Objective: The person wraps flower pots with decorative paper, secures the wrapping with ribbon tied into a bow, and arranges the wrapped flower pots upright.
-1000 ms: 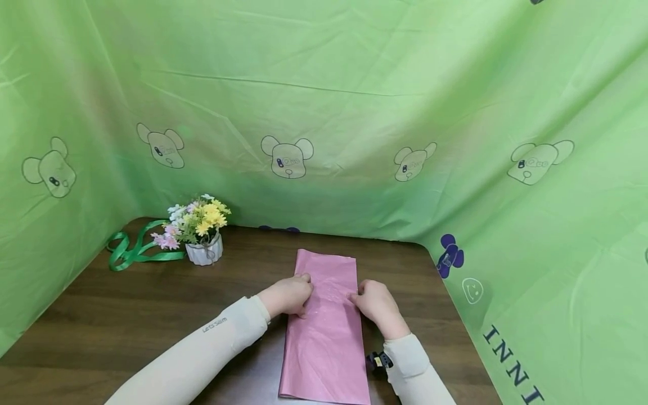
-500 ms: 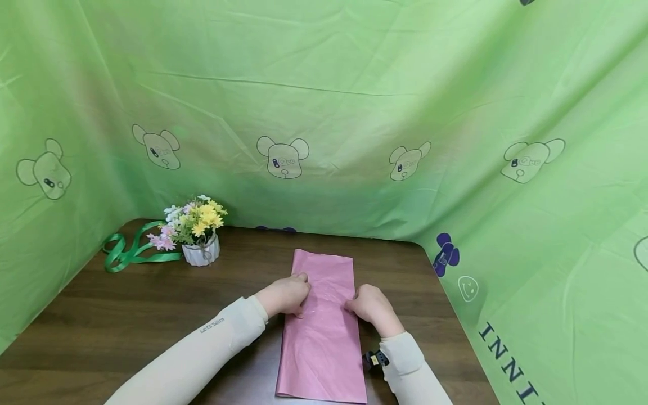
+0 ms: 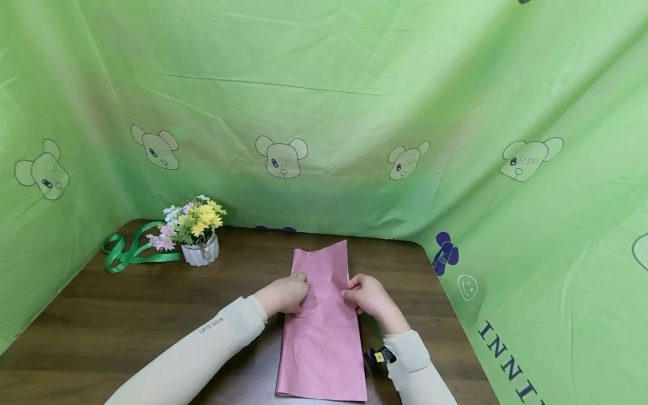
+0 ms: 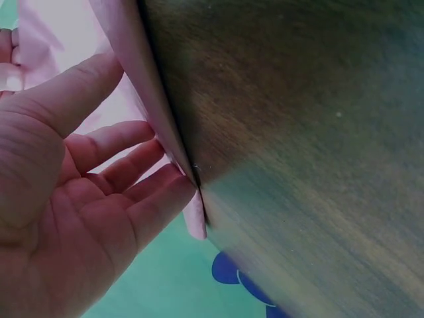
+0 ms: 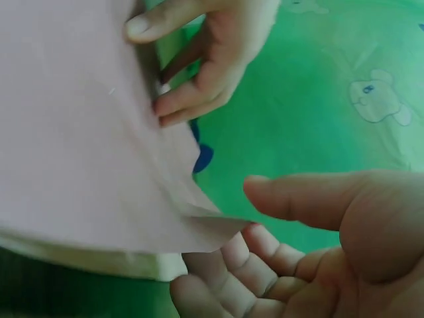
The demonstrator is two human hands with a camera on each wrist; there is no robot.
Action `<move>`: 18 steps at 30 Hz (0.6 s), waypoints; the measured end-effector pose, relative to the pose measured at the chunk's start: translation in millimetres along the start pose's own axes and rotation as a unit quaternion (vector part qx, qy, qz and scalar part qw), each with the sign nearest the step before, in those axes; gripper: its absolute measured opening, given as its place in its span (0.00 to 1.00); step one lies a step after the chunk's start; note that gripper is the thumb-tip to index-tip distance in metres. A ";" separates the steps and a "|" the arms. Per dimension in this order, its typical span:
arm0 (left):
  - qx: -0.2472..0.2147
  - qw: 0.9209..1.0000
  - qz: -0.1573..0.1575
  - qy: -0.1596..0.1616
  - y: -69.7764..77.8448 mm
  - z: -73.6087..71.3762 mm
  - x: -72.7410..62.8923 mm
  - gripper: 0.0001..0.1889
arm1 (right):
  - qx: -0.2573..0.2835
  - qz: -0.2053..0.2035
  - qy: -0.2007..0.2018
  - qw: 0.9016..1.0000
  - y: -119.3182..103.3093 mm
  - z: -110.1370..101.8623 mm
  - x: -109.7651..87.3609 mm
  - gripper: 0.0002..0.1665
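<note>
A folded sheet of pink wrapping paper (image 3: 321, 354) lies lengthwise on the brown table. My left hand (image 3: 284, 295) rests on its left edge, fingertips and thumb spread along the fold; in the left wrist view the left hand's fingers (image 4: 109, 142) are fairly straight against that edge. On the opposite side, my right hand (image 3: 371, 297) pinches the upper layer at the right edge, and the paper's far right corner is raised. In the right wrist view, the edge of the paper (image 5: 73, 152) bends up between thumb and fingers, with a paler layer (image 5: 99, 262) underneath.
A white pot of artificial flowers (image 3: 201, 252) stands at the back left, beside a loosely looped green ribbon (image 3: 121, 256). Green printed cloth (image 3: 324, 202) hangs behind and along the sides of the wooden table (image 3: 111, 315).
My right hand has taken the paper's right edge and lifted it a little, so the far right corner has risen. The left hand stays in place on the left edge.
</note>
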State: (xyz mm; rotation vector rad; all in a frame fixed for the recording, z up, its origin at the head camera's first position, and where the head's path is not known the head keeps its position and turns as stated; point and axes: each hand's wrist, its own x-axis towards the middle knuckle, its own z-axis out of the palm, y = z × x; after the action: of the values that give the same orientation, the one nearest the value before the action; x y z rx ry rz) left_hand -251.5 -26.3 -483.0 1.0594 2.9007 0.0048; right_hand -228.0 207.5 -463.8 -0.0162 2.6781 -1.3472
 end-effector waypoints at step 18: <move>-0.001 1.000 0.009 0.025 -1.3 -5.9 -1.0 0.19 | 0.060 -0.127 -0.146 0.979 -4.2 3.1 -0.9 0.20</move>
State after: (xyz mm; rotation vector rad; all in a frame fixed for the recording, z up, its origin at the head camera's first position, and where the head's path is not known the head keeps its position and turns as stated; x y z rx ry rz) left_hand -251.9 -27.8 -477.1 1.1011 2.9334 0.0358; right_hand -226.9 202.6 -462.2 -0.5186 2.4054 -1.4442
